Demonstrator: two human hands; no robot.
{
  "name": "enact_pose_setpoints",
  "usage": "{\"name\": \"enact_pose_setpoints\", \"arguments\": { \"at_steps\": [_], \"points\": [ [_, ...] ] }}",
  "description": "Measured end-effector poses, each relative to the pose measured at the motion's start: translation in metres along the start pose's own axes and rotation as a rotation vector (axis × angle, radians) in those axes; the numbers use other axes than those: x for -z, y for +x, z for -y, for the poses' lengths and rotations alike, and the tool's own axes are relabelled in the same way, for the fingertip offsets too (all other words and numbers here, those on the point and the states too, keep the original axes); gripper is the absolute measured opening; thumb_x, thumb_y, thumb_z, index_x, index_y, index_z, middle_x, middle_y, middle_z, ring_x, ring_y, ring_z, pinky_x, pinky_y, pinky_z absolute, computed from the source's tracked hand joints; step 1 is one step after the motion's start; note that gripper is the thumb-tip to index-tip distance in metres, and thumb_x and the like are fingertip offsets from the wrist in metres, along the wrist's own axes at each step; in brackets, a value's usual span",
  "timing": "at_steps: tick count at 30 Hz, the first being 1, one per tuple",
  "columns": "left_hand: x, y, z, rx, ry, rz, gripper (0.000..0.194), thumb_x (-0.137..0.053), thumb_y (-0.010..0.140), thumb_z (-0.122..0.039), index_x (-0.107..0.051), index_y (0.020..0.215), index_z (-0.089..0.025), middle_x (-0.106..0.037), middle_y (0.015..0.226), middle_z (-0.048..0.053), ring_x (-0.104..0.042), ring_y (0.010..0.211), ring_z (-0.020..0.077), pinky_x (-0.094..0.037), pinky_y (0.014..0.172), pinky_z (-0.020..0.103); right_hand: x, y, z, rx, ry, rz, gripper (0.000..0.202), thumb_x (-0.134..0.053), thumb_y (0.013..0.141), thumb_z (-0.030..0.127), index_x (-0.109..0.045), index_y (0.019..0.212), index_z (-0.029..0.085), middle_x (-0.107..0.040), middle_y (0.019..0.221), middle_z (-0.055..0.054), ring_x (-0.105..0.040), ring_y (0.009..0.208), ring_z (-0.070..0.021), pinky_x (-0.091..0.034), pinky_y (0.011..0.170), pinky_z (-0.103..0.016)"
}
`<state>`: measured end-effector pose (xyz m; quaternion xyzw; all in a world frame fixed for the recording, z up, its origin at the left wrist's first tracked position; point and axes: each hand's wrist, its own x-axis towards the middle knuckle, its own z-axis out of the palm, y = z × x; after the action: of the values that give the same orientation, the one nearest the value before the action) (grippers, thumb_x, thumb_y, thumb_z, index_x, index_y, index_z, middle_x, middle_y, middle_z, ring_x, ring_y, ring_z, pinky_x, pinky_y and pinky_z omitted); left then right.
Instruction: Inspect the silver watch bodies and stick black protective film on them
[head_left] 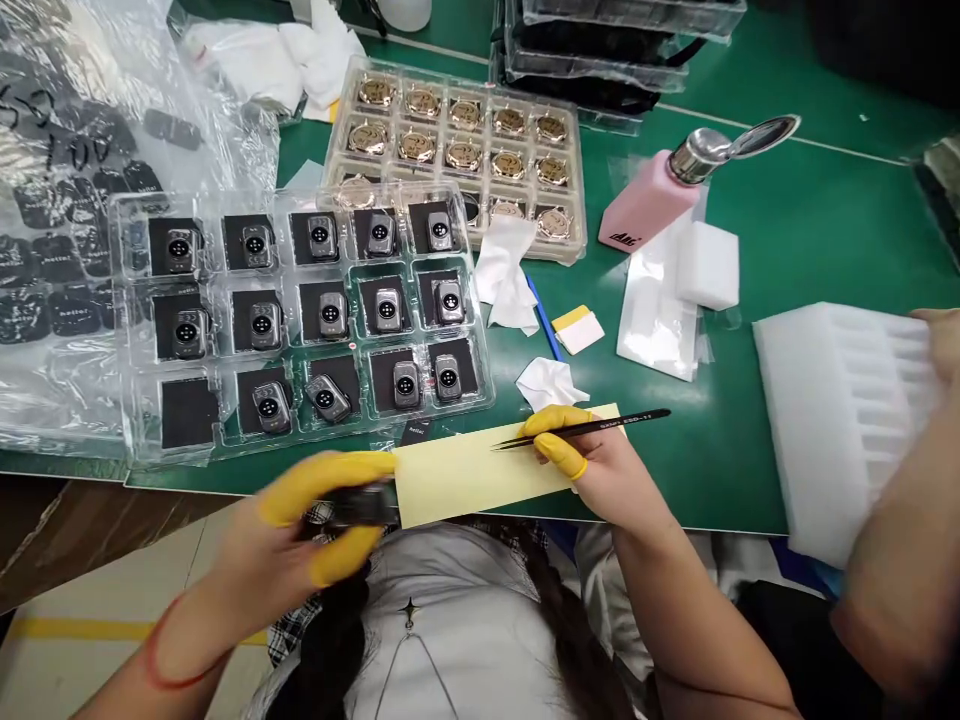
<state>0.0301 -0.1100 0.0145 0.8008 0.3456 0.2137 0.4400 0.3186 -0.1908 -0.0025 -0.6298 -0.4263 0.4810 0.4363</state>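
Note:
My left hand (pixel 315 520), in yellow finger cots and smeared by motion, grips a dark watch case (pixel 358 504) between thumb and fingers. It sits at the left end of a pale yellow paper sheet (pixel 450 472). My right hand (pixel 592 455), also in yellow finger cots, is closed on black tweezers (pixel 622 422), their tips pointing left over the sheet. A clear plastic tray (pixel 352 357) beyond holds rows of dark smartwatch cases (pixel 332 314), sensor side up on black pads. Its front left compartment shows only a black pad (pixel 187 412). A small black "hello" film (pixel 416 433) lies by the sheet.
Behind stands a tray (pixel 577 215) of round gold watch parts. To the right are a pink pump bottle (pixel 649 200), a white foam block (pixel 707 265), crumpled wipes (pixel 506 270) and a blue stick (pixel 543 318). Another person's arm (pixel 907 540) reaches over slotted white foam (pixel 810 430).

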Motion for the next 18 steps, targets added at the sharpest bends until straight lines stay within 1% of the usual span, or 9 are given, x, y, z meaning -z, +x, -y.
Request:
{"name": "enact_pose_setpoints", "arguments": {
  "at_steps": [3, 4, 5, 7, 10, 14, 18],
  "points": [
    [-0.032, 0.029, 0.003, -0.183, 0.115, 0.216, 0.032, -0.057, 0.084, -0.017, -0.053, 0.115, -0.024, -0.066, 0.101, 0.002, -0.063, 0.091, 0.0147, -0.053, 0.079, 0.025, 0.004, 0.001, 0.0, -0.002, -0.005, 0.015, 0.031, -0.064, 0.083, 0.045, -0.064, 0.066, 0.018, -0.067, 0.083, -0.006, -0.063, 0.08, -0.0179, -0.054, 0.074, -0.03],
    [-0.039, 0.036, 0.003, -0.214, 0.16, 0.266, 0.031, -0.056, 0.085, -0.018, -0.052, 0.115, -0.023, -0.066, 0.098, 0.002, -0.063, 0.09, 0.015, -0.053, 0.077, 0.025, 0.005, 0.001, 0.0, 0.0, -0.003, 0.014, 0.032, -0.064, 0.083, 0.046, -0.064, 0.065, 0.019, -0.067, 0.082, -0.006, -0.063, 0.079, -0.0179, -0.054, 0.074, -0.03],
    [-0.044, 0.04, 0.003, -0.233, 0.2, 0.291, 0.03, -0.054, 0.086, -0.018, -0.052, 0.115, -0.022, -0.065, 0.095, 0.002, -0.062, 0.089, 0.0153, -0.053, 0.075, 0.025, 0.006, 0.001, 0.001, 0.003, 0.001, 0.014, 0.033, -0.064, 0.083, 0.046, -0.064, 0.065, 0.019, -0.067, 0.081, -0.006, -0.062, 0.079, -0.0181, -0.054, 0.074, -0.03],
    [-0.047, 0.044, 0.003, -0.247, 0.255, 0.312, 0.028, -0.052, 0.087, -0.018, -0.05, 0.116, -0.021, -0.062, 0.09, 0.002, -0.06, 0.088, 0.0157, -0.052, 0.072, 0.024, 0.007, 0.001, 0.001, 0.01, 0.016, 0.021, 0.031, -0.063, 0.084, 0.046, -0.065, 0.066, 0.02, -0.066, 0.08, -0.006, -0.062, 0.077, -0.0183, -0.054, 0.072, -0.031],
    [-0.044, 0.042, 0.004, -0.258, 0.285, 0.319, 0.028, -0.052, 0.087, -0.017, -0.049, 0.115, -0.02, -0.06, 0.088, 0.002, -0.059, 0.088, 0.0158, -0.051, 0.07, 0.023, 0.007, 0.001, 0.002, 0.008, 0.02, 0.036, 0.026, -0.063, 0.085, 0.041, -0.067, 0.069, 0.021, -0.066, 0.082, -0.006, -0.062, 0.078, -0.0184, -0.054, 0.072, -0.031],
    [-0.042, 0.042, 0.003, -0.269, 0.288, 0.306, 0.025, -0.051, 0.087, -0.017, -0.05, 0.112, -0.02, -0.059, 0.086, 0.002, -0.058, 0.085, 0.0156, -0.049, 0.065, 0.022, 0.008, 0.002, 0.002, 0.016, -0.009, 0.036, 0.023, -0.063, 0.086, 0.038, -0.068, 0.071, 0.021, -0.066, 0.081, -0.006, -0.062, 0.078, -0.0182, -0.054, 0.072, -0.031],
    [-0.044, 0.044, 0.001, -0.277, 0.293, 0.292, 0.023, -0.051, 0.088, -0.017, -0.05, 0.111, -0.019, -0.059, 0.086, 0.002, -0.059, 0.083, 0.0155, -0.049, 0.063, 0.022, 0.008, 0.002, 0.001, 0.004, -0.033, 0.044, 0.022, -0.062, 0.087, 0.037, -0.068, 0.073, 0.021, -0.067, 0.082, -0.006, -0.062, 0.079, -0.0182, -0.054, 0.072, -0.03]
  ]
}}
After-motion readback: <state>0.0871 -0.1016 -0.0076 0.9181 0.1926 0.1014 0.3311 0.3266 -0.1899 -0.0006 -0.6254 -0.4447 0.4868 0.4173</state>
